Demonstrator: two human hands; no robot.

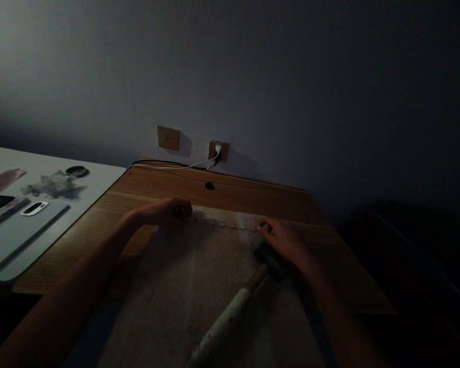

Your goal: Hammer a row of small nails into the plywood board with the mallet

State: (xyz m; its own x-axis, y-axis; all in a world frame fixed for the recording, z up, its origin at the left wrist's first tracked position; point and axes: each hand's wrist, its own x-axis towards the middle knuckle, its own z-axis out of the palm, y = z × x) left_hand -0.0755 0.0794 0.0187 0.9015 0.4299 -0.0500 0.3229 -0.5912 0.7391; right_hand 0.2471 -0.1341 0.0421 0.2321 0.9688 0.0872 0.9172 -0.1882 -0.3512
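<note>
A pale wooden board [199, 266] lies in front of me, with a row of small nails [233, 225] standing along its far end. A thin line like a thread or wire runs between some of the nails. My left hand [172, 211] is curled closed at the row's left end; what its fingers hold is too dark to make out. At the right end, my right hand [281, 236] has thumb and fingertips pinched at the last nail, and the thing between them is hidden. A hammer [230, 312] with a dark head and worn, wrapped handle lies across the board beside my right hand.
The board rests on a wooden desk [153, 179] with a round cable hole [209, 186]. On the left, a white table [99, 176] bears a grey case [19, 230], a crumpled plastic bag [55, 185] and a dark round item [77, 171]. Cables lead to a wall socket [224, 152].
</note>
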